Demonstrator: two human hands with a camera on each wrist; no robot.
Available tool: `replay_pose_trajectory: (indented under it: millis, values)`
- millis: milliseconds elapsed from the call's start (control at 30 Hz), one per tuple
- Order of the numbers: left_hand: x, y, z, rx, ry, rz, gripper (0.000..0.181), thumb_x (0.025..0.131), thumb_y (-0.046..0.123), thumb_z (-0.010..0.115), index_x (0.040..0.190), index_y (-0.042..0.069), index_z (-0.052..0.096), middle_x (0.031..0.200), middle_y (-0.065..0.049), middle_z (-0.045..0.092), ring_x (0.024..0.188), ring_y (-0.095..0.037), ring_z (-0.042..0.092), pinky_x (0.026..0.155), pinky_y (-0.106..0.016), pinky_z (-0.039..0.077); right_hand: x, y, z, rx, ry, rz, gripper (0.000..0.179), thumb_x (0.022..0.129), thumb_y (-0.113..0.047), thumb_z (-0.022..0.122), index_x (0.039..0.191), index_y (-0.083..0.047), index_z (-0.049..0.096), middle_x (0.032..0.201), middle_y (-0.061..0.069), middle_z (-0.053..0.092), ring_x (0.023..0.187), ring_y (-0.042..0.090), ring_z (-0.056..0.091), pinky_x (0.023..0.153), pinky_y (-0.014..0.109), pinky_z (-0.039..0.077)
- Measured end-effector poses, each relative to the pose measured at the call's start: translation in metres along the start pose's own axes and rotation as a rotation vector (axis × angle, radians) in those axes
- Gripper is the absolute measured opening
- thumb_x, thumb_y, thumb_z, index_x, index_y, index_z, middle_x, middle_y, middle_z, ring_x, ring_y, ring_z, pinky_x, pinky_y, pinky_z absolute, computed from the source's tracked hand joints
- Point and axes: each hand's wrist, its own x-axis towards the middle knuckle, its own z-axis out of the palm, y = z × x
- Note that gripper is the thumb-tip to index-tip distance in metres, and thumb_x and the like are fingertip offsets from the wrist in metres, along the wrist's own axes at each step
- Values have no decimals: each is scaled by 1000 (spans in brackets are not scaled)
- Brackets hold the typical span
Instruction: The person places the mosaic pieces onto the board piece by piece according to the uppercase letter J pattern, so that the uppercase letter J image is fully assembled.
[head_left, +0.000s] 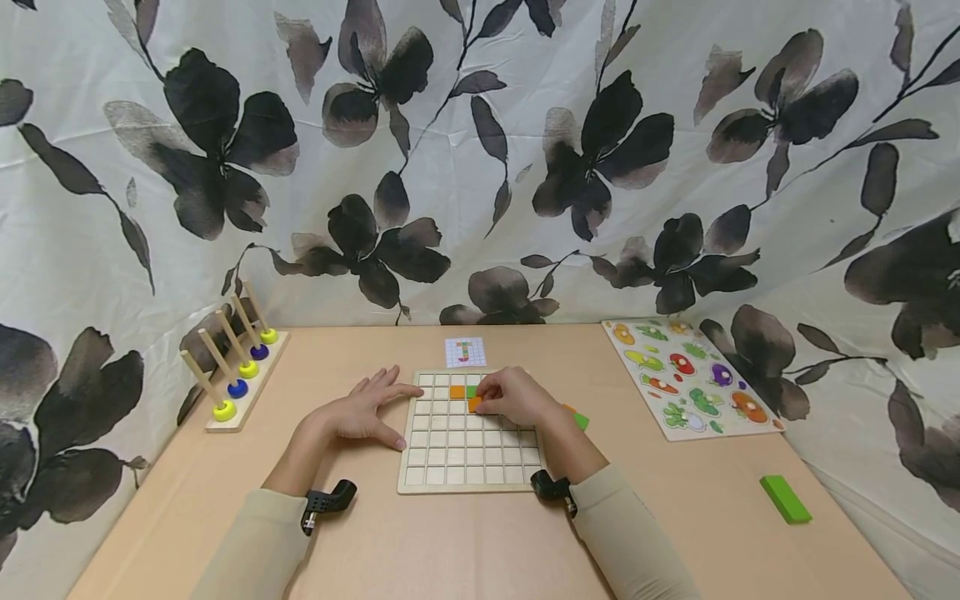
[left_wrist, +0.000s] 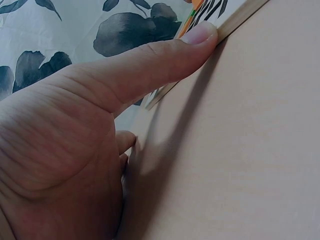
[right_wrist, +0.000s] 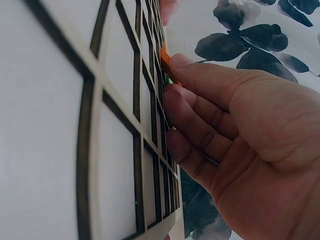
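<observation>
A pale wooden grid board (head_left: 465, 488) lies on the table, divided into small square cells. One orange square tile (head_left: 457, 392) and one green tile (head_left: 471, 391) sit side by side in an upper row. My right hand (head_left: 517, 397) pinches another orange tile (right_wrist: 166, 59) between thumb and fingers, over the cell row just below the green one. Its other fingertips come right down at the grid in the right wrist view. At the board's left edge, my left hand (head_left: 366, 408) is spread, with the thumb (left_wrist: 195, 37) and index finger touching the rim.
Behind the board lies a small pattern card (head_left: 465, 352). More green and orange pieces (head_left: 581, 420) show beside my right wrist. A peg stand (head_left: 243, 387) with yellow and blue rings stands left, a vegetable picture board (head_left: 693, 379) lies back right, and a green block (head_left: 785, 499) lies front right.
</observation>
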Motion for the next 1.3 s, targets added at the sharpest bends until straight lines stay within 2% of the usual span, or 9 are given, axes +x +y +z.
replay_pose_trajectory:
  millis: [500, 1300]
  values:
    - [0, -1, 1, 6, 0, 1, 91, 73, 49, 91, 152, 26, 52, 173, -27, 6, 160, -49, -4, 127, -68, -3, 1, -1, 2, -65, 3, -36, 14, 88, -17, 84, 99, -10, 79, 79, -8, 70, 74, 10, 60, 72, 25, 52]
    - [1, 0, 0, 4, -3, 1, 92, 72, 49, 91, 152, 26, 52, 173, -27, 6, 160, -49, -4, 126, -69, -2, 0, -3, 2, -66, -12, -32, 15, 88, -17, 84, 99, -10, 77, 78, -7, 68, 73, 10, 59, 72, 25, 51]
